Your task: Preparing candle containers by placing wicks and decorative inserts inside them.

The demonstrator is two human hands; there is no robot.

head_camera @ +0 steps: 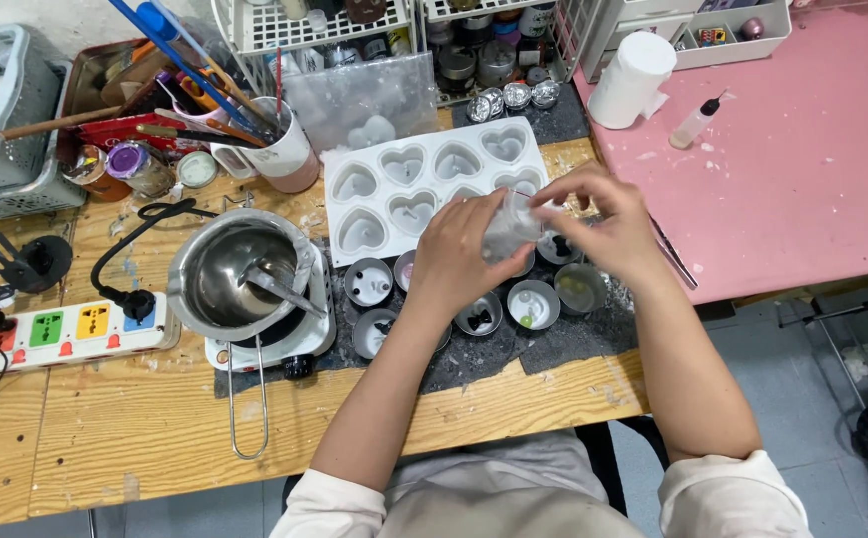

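2 hands meet above the dark mat: left hand [459,254] wrapped around a small clear mold [509,227], right hand [603,224] pinching its far edge, raised where both can grip it. Beneath sit small round tins [533,304], close for reach. White heart tray [424,184] lies just behind; steel pot [240,274] rests on its hotplate, left on the table [155,418].
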